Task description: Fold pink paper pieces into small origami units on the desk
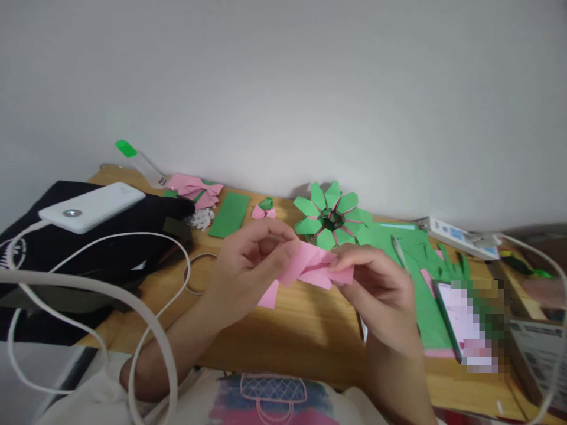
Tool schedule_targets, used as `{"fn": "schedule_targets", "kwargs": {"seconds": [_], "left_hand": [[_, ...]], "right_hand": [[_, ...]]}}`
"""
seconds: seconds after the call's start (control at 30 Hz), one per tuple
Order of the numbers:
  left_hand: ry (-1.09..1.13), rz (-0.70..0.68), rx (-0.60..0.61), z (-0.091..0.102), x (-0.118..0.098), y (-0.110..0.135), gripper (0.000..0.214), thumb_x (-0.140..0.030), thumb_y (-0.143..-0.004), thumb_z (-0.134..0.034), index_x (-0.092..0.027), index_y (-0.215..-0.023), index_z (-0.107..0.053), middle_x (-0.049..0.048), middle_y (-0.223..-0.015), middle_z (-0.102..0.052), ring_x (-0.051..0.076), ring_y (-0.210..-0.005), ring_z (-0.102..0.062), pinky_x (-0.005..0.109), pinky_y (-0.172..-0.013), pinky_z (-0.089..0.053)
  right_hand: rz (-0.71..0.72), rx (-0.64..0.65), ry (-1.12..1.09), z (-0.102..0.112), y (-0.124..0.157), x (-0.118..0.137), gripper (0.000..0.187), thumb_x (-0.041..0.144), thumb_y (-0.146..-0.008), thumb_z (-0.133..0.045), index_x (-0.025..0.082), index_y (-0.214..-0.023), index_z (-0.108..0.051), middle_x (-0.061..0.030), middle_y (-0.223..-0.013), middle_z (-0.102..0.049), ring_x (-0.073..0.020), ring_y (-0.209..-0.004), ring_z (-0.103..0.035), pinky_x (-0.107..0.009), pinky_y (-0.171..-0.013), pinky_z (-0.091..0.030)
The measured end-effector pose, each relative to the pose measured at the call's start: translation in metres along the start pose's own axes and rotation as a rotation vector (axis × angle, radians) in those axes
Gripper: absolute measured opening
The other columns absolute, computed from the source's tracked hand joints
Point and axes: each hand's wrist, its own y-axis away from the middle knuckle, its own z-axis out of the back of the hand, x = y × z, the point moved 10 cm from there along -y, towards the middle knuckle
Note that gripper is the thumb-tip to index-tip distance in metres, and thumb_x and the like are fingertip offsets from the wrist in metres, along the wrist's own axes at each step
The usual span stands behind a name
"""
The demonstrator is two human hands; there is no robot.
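A folded piece of pink paper (pixel 315 267) is held up over the table between my two hands. My left hand (pixel 254 265) pinches its left end between thumb and fingers. At its right end, my right hand (pixel 376 289) grips it the same way. Creases and overlapping flaps show along the middle of the paper. Below my left hand lies another pink paper piece (pixel 268 296), partly covered. Behind my hands stands a ring of green folded paper petals (pixel 330 219) with pink edges. A small pink and green folded piece (pixel 264 208) lies to its left.
A green paper rectangle (pixel 230 214) and a pile of pink folded pieces (pixel 195 188) lie at the back left. A white power bank (pixel 92 206) rests on black cloth, its cable looping in front. Green sheets (pixel 436 321), a phone (pixel 465 324) and a power strip (pixel 463 237) are right.
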Motion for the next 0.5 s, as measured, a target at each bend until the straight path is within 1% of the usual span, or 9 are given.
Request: {"fn": "schedule_targets", "kwargs": {"seconds": [0.03,0.13,0.23,0.3,0.4,0.5], "left_hand": [[-0.017,0.018,0.021,-0.003,0.001,-0.001,0.003,-0.021,-0.08,-0.067,-0.02,-0.08,-0.063,-0.0061,-0.053,-0.056,0.007,-0.043,-0.045,0.018,-0.041,-0.033],[-0.067,0.015,0.06,-0.008,0.001,-0.002,0.009,-0.02,-0.081,-0.066,-0.021,-0.089,-0.062,-0.007,-0.052,-0.057,0.007,-0.041,-0.045,0.017,-0.039,-0.029],[-0.123,-0.019,0.063,-0.007,-0.003,-0.001,0.008,-0.019,-0.081,-0.066,-0.02,-0.088,-0.063,-0.0055,-0.056,-0.06,0.008,-0.046,-0.051,0.017,-0.041,-0.032],[-0.161,-0.034,0.076,-0.009,-0.004,-0.001,0.004,-0.019,-0.082,-0.065,-0.02,-0.086,-0.064,-0.005,-0.058,-0.06,0.008,-0.048,-0.051,0.018,-0.043,-0.034],[-0.24,-0.076,0.11,-0.013,-0.008,-0.001,0.006,-0.018,-0.083,-0.063,-0.021,-0.084,-0.067,-0.0042,-0.063,-0.063,0.009,-0.052,-0.052,0.019,-0.046,-0.036],[-0.292,-0.117,0.132,-0.016,-0.012,-0.001,0.011,-0.016,-0.084,-0.062,-0.023,-0.086,-0.071,-0.0035,-0.073,-0.069,0.009,-0.059,-0.057,0.018,-0.05,-0.039]], "right_hand": [[0.0,-0.001,-0.001,0.0,0.0,0.001,0.022,0.005,-0.084,-0.059,0.024,-0.094,-0.065,0.0008,-0.085,-0.069,-0.0121,-0.079,-0.067,-0.024,-0.068,-0.055],[-0.008,-0.043,0.006,0.001,0.001,0.001,0.023,0.005,-0.083,-0.062,0.025,-0.095,-0.065,0.0023,-0.085,-0.068,-0.0101,-0.078,-0.065,-0.021,-0.07,-0.055],[-0.019,-0.116,0.023,0.004,0.002,0.001,0.027,0.007,-0.081,-0.067,0.026,-0.099,-0.064,0.0019,-0.089,-0.069,-0.0105,-0.083,-0.067,-0.02,-0.071,-0.055],[-0.059,-0.137,0.018,0.005,0.002,-0.003,0.027,0.01,-0.081,-0.068,0.026,-0.103,-0.063,0.0009,-0.091,-0.069,-0.0117,-0.083,-0.067,-0.02,-0.067,-0.055],[-0.129,-0.13,-0.003,0.003,0.001,-0.01,0.023,0.014,-0.084,-0.066,0.026,-0.103,-0.063,0.0021,-0.082,-0.068,-0.0108,-0.072,-0.066,-0.02,-0.059,-0.053],[-0.148,-0.114,-0.024,0.0,0.0,-0.011,0.021,0.016,-0.086,-0.064,0.027,-0.104,-0.062,0.0051,-0.071,-0.065,-0.0092,-0.061,-0.063,-0.019,-0.055,-0.051]]}}
